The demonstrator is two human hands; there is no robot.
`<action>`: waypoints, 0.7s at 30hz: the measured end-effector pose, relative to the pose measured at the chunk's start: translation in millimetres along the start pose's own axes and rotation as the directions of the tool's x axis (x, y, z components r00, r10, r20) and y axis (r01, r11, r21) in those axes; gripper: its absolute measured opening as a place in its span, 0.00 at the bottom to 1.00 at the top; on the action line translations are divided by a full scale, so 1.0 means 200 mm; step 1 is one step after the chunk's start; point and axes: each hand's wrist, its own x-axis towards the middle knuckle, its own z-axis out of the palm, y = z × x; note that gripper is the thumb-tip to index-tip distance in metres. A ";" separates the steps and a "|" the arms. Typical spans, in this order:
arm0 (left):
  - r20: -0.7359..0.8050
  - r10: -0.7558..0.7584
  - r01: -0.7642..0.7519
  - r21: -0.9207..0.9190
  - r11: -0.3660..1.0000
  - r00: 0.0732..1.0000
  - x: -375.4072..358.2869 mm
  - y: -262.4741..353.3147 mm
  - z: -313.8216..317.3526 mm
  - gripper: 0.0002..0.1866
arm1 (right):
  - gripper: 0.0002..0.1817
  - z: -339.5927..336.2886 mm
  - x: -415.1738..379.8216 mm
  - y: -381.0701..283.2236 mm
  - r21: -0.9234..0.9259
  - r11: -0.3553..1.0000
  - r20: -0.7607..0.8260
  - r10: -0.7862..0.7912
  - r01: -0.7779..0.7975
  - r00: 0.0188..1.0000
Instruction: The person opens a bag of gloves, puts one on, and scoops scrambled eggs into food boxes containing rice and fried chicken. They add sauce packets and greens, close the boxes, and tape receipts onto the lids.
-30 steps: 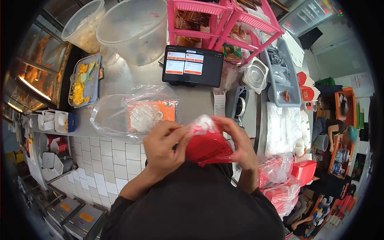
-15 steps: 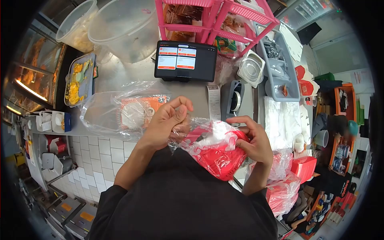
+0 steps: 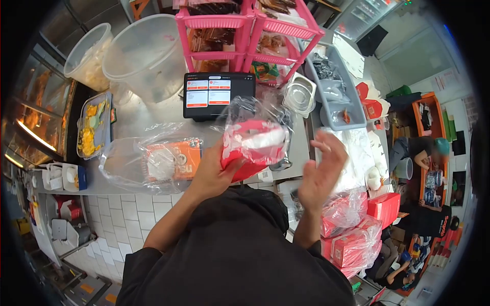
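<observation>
Counter [image 3: 148, 115]: metal; I see it spread beyond both hands and well out to the left hand's side.
Rack [image 3: 219, 21]: pink, tiered, on the far side of both hands, loaded with bagged goods.
Tub [image 3: 153, 61]: clear, round, beyond the left hand and to its left.
Bin [image 3: 343, 124]: grey, beyond the right hand, small bagged items inside.
Red boxes [image 3: 354, 245]: wrapped in clear plastic, on the near side of the right hand and to its right.
Tablet [image 3: 219, 94]: just past the left hand, screen lit; I cannot read its text on my feed.
Orange packet [image 3: 176, 159]: inside a spread clear bag, near the left hand, on its left.
Red packet [image 3: 250, 148]: tilted, between the hands, by the counter's near edge; clear film stands loose at its top.
Left hand [image 3: 213, 171]: grasping the red packet by its left side, thumb across the front; I cannot make out every finger.
Right hand [image 3: 322, 171]: released, fingers raised and parted, slightly blurred, apart from the red packet.
</observation>
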 end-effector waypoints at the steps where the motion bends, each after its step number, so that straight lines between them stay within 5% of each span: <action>1: -0.013 0.135 -0.133 0.091 0.987 0.991 0.01 -0.02 0.01 0.30 | 0.17 -0.08 0.02 -0.07 0.200 0.980 0.131 -0.015 -0.012 0.991; 2: -0.003 0.139 -0.139 0.087 0.987 0.990 -0.01 -0.02 0.01 0.30 | 0.17 -0.08 0.06 -0.12 0.190 0.982 0.125 -0.013 -0.011 0.992; 4: 0.126 0.104 -0.120 0.134 0.984 0.987 -0.03 0.02 0.02 0.32 | 0.20 -0.05 0.13 -0.20 0.122 0.991 0.607 -0.122 0.059 0.785; 5: 0.162 0.114 -0.136 0.132 0.982 0.980 -0.04 0.02 0.02 0.32 | 0.25 -0.04 0.11 -0.21 0.039 0.993 0.656 0.060 -0.114 0.752; 8: 0.255 0.113 -0.157 0.158 0.975 0.960 -0.04 0.05 0.04 0.35 | 0.28 -0.06 0.04 -0.08 0.062 0.996 0.673 0.000 -0.057 0.740; 10: 0.280 -0.019 0.038 -0.064 0.997 0.960 -0.05 0.07 0.07 0.36 | 0.26 -0.06 0.01 -0.05 0.036 0.977 0.710 0.124 -0.212 0.693; 12: 0.323 -0.010 0.011 -0.001 1.000 0.946 -0.03 0.09 0.13 0.36 | 0.21 -0.09 -0.02 0.02 -0.012 0.976 0.764 0.150 -0.219 0.627; 13: 0.375 -0.051 -0.004 0.146 0.989 0.926 0.00 0.06 0.14 0.36 | 0.15 -0.13 0.00 0.07 0.094 0.966 0.622 0.130 -0.239 0.772; 15: 0.381 -0.192 0.018 0.415 0.910 0.904 0.07 0.07 0.16 0.37 | 0.12 -0.35 0.06 0.18 -0.205 0.933 0.360 0.354 -0.297 0.863; 16: 0.387 -0.182 0.000 0.425 0.905 0.904 0.12 0.05 0.17 0.37 | 0.08 -0.45 0.08 0.24 -0.153 0.785 0.095 0.616 -0.600 0.782; 19: 0.109 0.049 -0.060 0.098 0.993 0.993 0.41 0.07 0.32 0.34 | 0.05 -0.78 0.14 0.68 0.186 0.797 -0.261 0.604 -0.575 0.753; 21: 0.019 0.129 -0.129 0.036 0.991 0.991 0.76 0.18 0.52 0.32 | 0.10 -0.93 0.15 1.03 0.100 0.764 -0.280 0.637 -0.638 0.719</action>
